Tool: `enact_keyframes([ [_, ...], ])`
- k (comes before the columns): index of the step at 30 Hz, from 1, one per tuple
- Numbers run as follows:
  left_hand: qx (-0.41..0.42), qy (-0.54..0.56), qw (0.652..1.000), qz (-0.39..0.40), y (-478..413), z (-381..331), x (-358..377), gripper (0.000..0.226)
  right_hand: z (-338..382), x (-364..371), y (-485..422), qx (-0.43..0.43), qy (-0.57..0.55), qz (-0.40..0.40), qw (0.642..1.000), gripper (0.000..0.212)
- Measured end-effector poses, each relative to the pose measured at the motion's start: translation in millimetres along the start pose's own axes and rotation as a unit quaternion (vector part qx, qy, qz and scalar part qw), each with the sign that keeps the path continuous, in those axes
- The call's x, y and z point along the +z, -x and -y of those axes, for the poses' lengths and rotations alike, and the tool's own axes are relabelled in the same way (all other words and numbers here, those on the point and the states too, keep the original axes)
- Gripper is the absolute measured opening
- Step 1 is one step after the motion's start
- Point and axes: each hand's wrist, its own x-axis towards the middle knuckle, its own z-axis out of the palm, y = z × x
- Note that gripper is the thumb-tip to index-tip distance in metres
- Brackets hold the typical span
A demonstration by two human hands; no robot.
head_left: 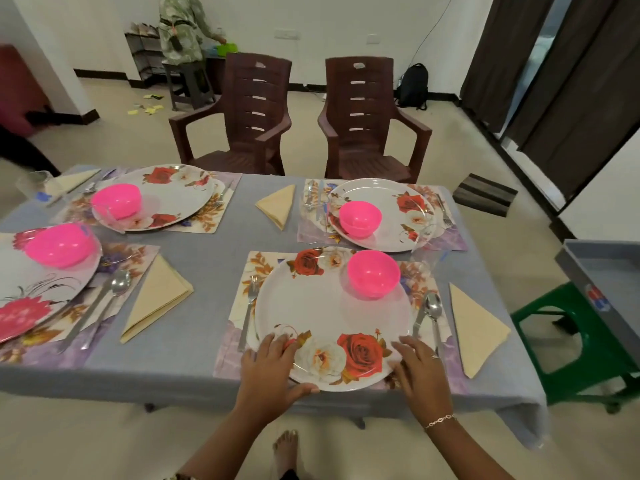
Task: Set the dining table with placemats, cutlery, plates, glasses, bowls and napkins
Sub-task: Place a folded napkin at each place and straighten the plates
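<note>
A white plate (329,306) with rose prints lies on the floral placemat (239,327) nearest me. A pink bowl (373,273) stands on its far right part. My left hand (273,368) grips the plate's near left rim, fingers on top and thumb along the edge. At the near right rim my right hand (420,368) holds the plate. A fork (250,306) lies to the left of the plate, a spoon (434,313) and a knife to the right. A folded cream napkin (474,327) lies further right on the grey cloth.
Three more settings with plates and pink bowls lie at the far right (381,199), far left (173,188) and left (45,289). Two brown chairs (249,112) stand behind the table. A green stool (568,341) carries a grey tray (602,271) at the right. A person (180,29) stands at the back.
</note>
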Motion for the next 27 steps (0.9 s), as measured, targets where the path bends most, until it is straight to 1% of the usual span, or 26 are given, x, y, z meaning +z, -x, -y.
enact_keyframes([
  [1, -0.002, 0.005, 1.000, -0.008, 1, -2, -1, 0.080, -3, -1, -2, 0.047, 0.001, -0.006, 0.999, 0.029],
  [2, -0.001, 0.009, 1.000, -0.015, 1, -6, -1, 0.078, -5, -2, -3, 0.073, 0.013, -0.006, 0.997, 0.029],
  [3, 0.001, 0.011, 1.000, -0.023, 1, -9, -1, 0.076, -6, -4, -6, 0.086, 0.024, 0.007, 0.996, 0.030],
  [5, 0.001, 0.010, 1.000, -0.027, 0, -16, 0, 0.073, -6, -6, -13, 0.087, 0.030, 0.035, 0.995, 0.041],
  [6, 0.000, 0.010, 1.000, -0.021, 0, -19, 0, 0.074, -8, -4, -15, 0.094, 0.024, 0.038, 0.995, 0.040],
  [8, 0.000, 0.008, 1.000, -0.008, -3, -23, 0, 0.078, -10, -3, -18, 0.128, 0.001, 0.022, 0.991, 0.031],
  [9, 0.002, 0.008, 1.000, -0.006, -5, -25, 0, 0.077, -11, -1, -19, 0.139, -0.013, 0.024, 0.990, 0.033],
  [12, 0.016, 0.013, 1.000, -0.012, -8, -28, 2, 0.069, -16, 0, -19, 0.142, -0.021, 0.047, 0.988, 0.044],
  [15, 0.009, 0.007, 1.000, 0.000, -11, -29, 6, 0.077, -19, -1, -21, 0.155, 0.002, 0.094, 0.983, 0.055],
  [17, 0.006, 0.006, 1.000, 0.011, -13, -28, 8, 0.078, -23, -1, -20, 0.158, 0.049, 0.128, 0.978, 0.057],
  [18, 0.004, 0.008, 1.000, 0.018, -13, -28, 8, 0.078, -24, -1, -18, 0.156, 0.051, 0.132, 0.978, 0.056],
  [19, 0.002, 0.010, 1.000, 0.022, -13, -28, 8, 0.077, -24, -2, -16, 0.153, 0.042, 0.127, 0.979, 0.054],
  [21, 0.002, 0.014, 1.000, 0.021, -12, -28, 9, 0.074, -24, -3, -12, 0.129, 0.020, 0.087, 0.988, 0.044],
  [23, 0.009, 0.016, 1.000, 0.016, -11, -27, 11, 0.071, -27, -2, -11, 0.107, 0.030, 0.057, 0.992, 0.038],
  [27, 0.015, 0.007, 1.000, 0.010, -10, -30, 13, 0.072, -29, -6, -13, 0.117, 0.027, 0.087, 0.989, 0.043],
])
